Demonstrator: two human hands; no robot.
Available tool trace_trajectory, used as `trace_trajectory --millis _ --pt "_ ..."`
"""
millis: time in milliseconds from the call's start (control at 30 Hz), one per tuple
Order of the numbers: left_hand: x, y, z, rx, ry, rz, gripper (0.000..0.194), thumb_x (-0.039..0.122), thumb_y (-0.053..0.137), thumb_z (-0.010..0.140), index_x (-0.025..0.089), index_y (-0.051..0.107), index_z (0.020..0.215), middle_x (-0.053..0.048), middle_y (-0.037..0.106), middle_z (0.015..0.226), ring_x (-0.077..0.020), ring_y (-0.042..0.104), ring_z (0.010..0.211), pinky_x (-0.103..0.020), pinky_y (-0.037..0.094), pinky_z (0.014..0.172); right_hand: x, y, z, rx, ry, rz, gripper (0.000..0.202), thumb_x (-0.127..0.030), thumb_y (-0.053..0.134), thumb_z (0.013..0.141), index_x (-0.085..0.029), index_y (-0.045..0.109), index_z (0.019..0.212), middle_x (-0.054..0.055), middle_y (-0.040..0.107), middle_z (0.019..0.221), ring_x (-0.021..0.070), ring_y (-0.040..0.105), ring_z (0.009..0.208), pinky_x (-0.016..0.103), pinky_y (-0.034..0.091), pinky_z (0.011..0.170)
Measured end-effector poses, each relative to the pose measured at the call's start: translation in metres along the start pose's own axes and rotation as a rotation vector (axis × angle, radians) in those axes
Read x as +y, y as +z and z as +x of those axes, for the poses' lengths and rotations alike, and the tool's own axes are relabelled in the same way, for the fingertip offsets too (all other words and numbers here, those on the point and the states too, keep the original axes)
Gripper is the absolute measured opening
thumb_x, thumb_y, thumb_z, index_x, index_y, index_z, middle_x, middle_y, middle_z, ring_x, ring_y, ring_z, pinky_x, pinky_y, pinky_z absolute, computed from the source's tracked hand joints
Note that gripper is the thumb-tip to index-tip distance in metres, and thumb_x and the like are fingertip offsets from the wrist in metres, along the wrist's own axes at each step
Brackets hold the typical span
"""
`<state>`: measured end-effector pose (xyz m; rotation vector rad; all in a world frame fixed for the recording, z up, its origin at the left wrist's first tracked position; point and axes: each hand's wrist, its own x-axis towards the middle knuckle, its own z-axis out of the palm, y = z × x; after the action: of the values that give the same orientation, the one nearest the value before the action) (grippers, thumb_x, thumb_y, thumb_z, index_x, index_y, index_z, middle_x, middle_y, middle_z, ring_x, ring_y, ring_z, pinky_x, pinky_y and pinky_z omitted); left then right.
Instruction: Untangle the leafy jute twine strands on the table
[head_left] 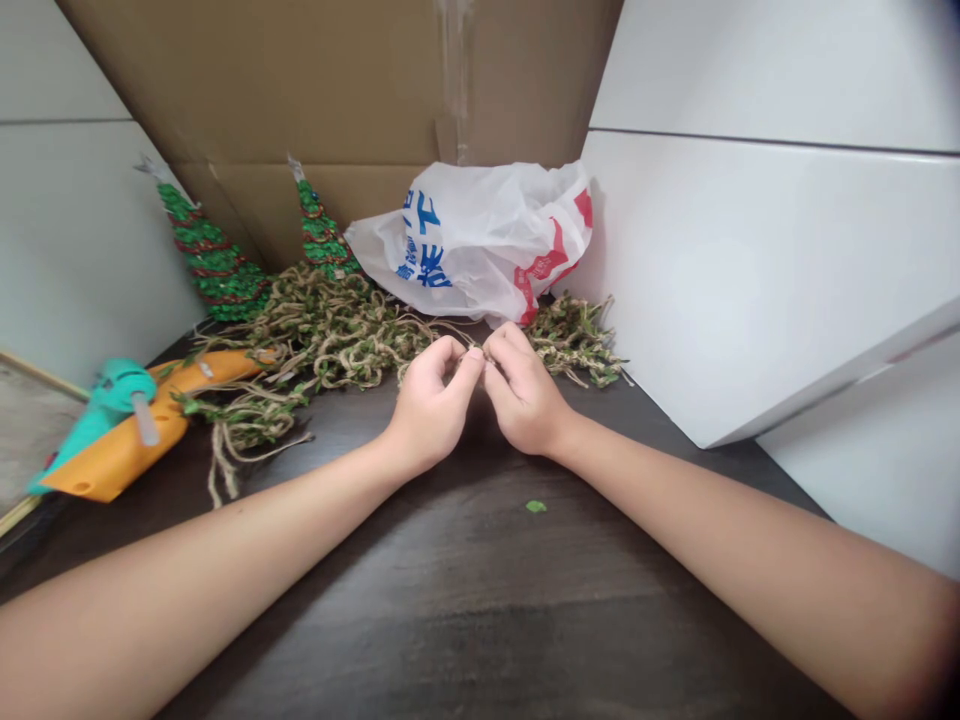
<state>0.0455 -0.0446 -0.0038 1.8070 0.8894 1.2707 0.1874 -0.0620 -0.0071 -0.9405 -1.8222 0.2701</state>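
Side by side above the dark tabletop, my left hand (431, 405) and my right hand (525, 390) pinch a thin piece of twine (475, 349) between thumbs and fingertips. Both hands are closed, and most of the strand is hidden behind the fingers. A large tangled heap of twine garland with small green leaves (345, 330) lies just beyond my left hand. Behind my right hand is a smaller heap of the same leafy twine (574, 340). Loose ends trail from the big heap toward the left.
A crumpled white plastic bag (480, 240) rests behind the heaps, against a cardboard panel (315, 80). Two small green Christmas trees (214, 255) stand back left. Left are an orange tool-like object (142, 445) and a teal glue gun (112, 395). White boxes (697, 290) flank the right; a loose leaf (535, 506) lies nearby.
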Motion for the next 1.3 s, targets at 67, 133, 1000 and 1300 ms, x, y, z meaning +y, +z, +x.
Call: trace_trajectory --millis 67,133,1000,1300 --pt "0.0 0.0 0.0 0.007 -0.001 -0.021 0.029 0.033 0.055 0.094 0.02 0.047 0.069 0.003 0.048 0.062 -0.0117 0.044 0.061 -0.027 0.037 0.061 -0.001 -0.001 0.0 0.037 0.004 0.005 0.027 -0.021 0.044 0.095 -0.023 0.033 0.071 0.001 0.04 0.08 0.0167 0.043 0.075 0.034 0.04 0.071" --pt "-0.001 0.001 0.001 0.011 -0.001 -0.039 0.03 0.033 0.053 0.095 0.019 0.047 0.07 0.003 0.047 0.062 -0.0116 0.044 0.061 -0.027 0.037 0.062 0.0 -0.002 0.001 0.106 0.018 0.01 0.029 -0.024 0.043 0.098 -0.023 0.035 0.07 0.001 0.041 0.078 0.0166 0.044 0.076 0.034 0.04 0.073" --pt "0.006 -0.001 -0.004 -0.014 0.13 0.048 0.023 0.031 0.051 0.097 0.019 0.063 0.081 0.001 0.057 0.07 -0.0138 0.057 0.072 -0.028 0.047 0.073 0.001 -0.001 0.003 0.144 0.267 -0.252 0.021 -0.033 0.045 0.101 -0.024 0.064 0.095 0.003 0.069 0.097 0.0225 0.057 0.095 0.039 0.037 0.089" --pt "-0.007 0.002 0.002 0.066 0.076 -0.066 0.021 0.032 0.054 0.097 0.019 0.068 0.104 -0.004 0.069 0.09 -0.0184 0.064 0.095 -0.032 0.051 0.09 -0.005 0.0 0.001 -0.085 0.208 -0.353 0.03 -0.033 0.036 0.103 -0.021 0.063 0.098 0.005 0.067 0.095 0.0224 0.056 0.094 0.038 0.033 0.085"
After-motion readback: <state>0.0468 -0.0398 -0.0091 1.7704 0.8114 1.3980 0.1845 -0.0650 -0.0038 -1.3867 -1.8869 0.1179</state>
